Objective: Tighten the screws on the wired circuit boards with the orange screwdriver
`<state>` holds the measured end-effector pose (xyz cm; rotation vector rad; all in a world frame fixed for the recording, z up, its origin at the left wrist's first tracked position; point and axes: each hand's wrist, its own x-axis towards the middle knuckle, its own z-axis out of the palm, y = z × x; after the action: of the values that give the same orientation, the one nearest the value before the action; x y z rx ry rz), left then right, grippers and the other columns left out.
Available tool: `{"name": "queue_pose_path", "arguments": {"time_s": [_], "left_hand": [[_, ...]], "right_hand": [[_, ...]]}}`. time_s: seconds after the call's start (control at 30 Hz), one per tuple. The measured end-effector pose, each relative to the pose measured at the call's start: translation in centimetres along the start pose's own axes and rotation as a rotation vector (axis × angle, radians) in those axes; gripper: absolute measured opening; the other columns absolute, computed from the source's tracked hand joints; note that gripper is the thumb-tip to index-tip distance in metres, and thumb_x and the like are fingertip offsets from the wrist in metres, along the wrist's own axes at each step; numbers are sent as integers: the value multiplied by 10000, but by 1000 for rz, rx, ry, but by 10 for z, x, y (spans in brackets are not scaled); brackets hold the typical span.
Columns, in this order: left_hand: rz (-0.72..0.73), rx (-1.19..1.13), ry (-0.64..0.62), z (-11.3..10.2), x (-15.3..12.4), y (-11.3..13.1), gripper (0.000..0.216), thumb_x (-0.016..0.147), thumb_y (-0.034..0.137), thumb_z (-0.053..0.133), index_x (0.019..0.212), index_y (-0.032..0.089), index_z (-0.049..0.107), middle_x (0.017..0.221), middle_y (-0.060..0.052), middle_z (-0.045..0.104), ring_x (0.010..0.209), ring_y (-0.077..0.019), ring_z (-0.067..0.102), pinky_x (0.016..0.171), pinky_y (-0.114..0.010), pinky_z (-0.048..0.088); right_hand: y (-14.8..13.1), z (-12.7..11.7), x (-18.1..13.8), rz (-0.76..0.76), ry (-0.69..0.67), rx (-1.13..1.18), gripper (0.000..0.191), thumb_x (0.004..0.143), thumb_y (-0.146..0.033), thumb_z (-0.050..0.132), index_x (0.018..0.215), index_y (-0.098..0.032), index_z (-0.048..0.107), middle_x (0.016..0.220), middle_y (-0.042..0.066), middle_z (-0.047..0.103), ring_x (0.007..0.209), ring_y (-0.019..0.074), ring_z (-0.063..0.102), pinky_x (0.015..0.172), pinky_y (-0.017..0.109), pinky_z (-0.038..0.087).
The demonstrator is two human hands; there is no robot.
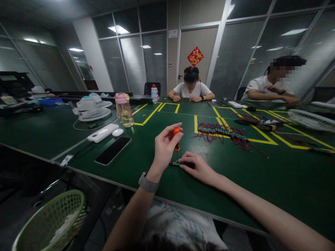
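Note:
An orange and black screwdriver [177, 131] stands nearly upright in my left hand [165, 147], with the thumb and fingers closed around its handle. Its thin shaft reaches down to a small green circuit board [175, 163] lying on the green table [146, 153]. The fingertips of my right hand [198, 168] pinch the board's right end against the table. Just where the tip meets the board is too small to make out. Further off to the right lies a row of small circuit boards [222, 131] with red and blue wires.
A phone [113, 150], a white power strip [103, 132], a drink bottle [124, 109] and white fans [94, 113] are on the left. Yellow tape [195, 123] marks the table. Two people sit opposite. Below the table edge stands a green basket [78, 200].

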<state>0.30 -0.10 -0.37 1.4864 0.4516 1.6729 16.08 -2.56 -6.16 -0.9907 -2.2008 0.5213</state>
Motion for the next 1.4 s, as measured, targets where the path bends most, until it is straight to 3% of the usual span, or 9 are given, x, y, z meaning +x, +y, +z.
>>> {"name": "queue_pose_path", "arguments": {"time_s": [0.1, 0.23, 0.43, 0.6, 0.8, 1.0, 1.2, 1.33, 1.4], "left_hand": [[30, 44, 35, -1, 1, 1, 240, 796, 276, 678, 1028, 217, 699, 1076, -51, 622, 950, -128, 585, 834, -227, 470], [-73, -160, -48, -1, 2, 1, 307, 902, 292, 518, 1180, 231, 635, 1188, -79, 616, 999, -158, 611, 888, -302, 484], [2, 18, 23, -2, 0, 0, 280, 784, 247, 696, 1063, 223, 681, 1032, -41, 654, 887, -116, 605, 831, -233, 483], [-83, -168, -89, -1, 0, 4, 298, 905, 318, 511, 1152, 217, 643, 1175, -87, 626, 995, -171, 618, 879, -314, 499], [7, -4, -19, -3, -1, 2, 248, 793, 229, 684, 1041, 231, 689, 1019, -33, 640, 876, -109, 601, 800, -210, 486], [-52, -129, -113, -1, -1, 2, 313, 927, 302, 461, 1193, 252, 618, 1178, -72, 629, 997, -174, 625, 887, -336, 506], [29, 76, -16, -3, 0, 0, 273, 788, 274, 692, 1056, 227, 681, 1044, -48, 648, 906, -132, 614, 838, -253, 495], [-2, -15, -74, -3, 0, 1, 300, 895, 320, 525, 1155, 237, 650, 1245, -82, 591, 1076, -186, 590, 901, -305, 494], [-35, -112, -117, -2, -1, 1, 327, 924, 297, 465, 1208, 240, 616, 1229, -84, 615, 1061, -193, 617, 925, -344, 494]], "right_hand": [[0, 0, 0, 4, 3, -1, 186, 866, -200, 587, 1003, -170, 710, 895, 62, 633, 816, 169, 606, 750, 299, 491], [1, 0, 0, -1, 7, -2, 189, 866, -196, 584, 1006, -168, 709, 902, 64, 635, 822, 169, 607, 753, 299, 492], [1, 0, -1, -5, 5, 4, 189, 866, -204, 586, 1007, -175, 708, 904, 64, 636, 819, 169, 606, 755, 306, 495], [2, 0, 0, -12, 12, 4, 185, 866, -212, 587, 1002, -182, 708, 903, 62, 639, 823, 170, 608, 752, 305, 496], [0, 0, 0, -4, 8, 4, 189, 865, -204, 586, 1003, -177, 713, 903, 63, 639, 831, 172, 610, 764, 304, 496], [-1, 0, 0, -1, 2, -6, 185, 867, -206, 584, 999, -176, 709, 897, 63, 637, 815, 170, 605, 742, 307, 494], [-1, -1, 0, -5, 4, -4, 187, 874, -212, 580, 1006, -182, 709, 904, 64, 637, 819, 170, 608, 746, 310, 498], [-1, 0, 0, -9, 9, -3, 181, 872, -215, 584, 998, -182, 710, 899, 61, 637, 821, 170, 608, 749, 305, 497], [0, 0, 0, -7, 13, 0, 180, 870, -216, 587, 995, -177, 711, 895, 59, 636, 817, 168, 608, 744, 300, 495]]}}
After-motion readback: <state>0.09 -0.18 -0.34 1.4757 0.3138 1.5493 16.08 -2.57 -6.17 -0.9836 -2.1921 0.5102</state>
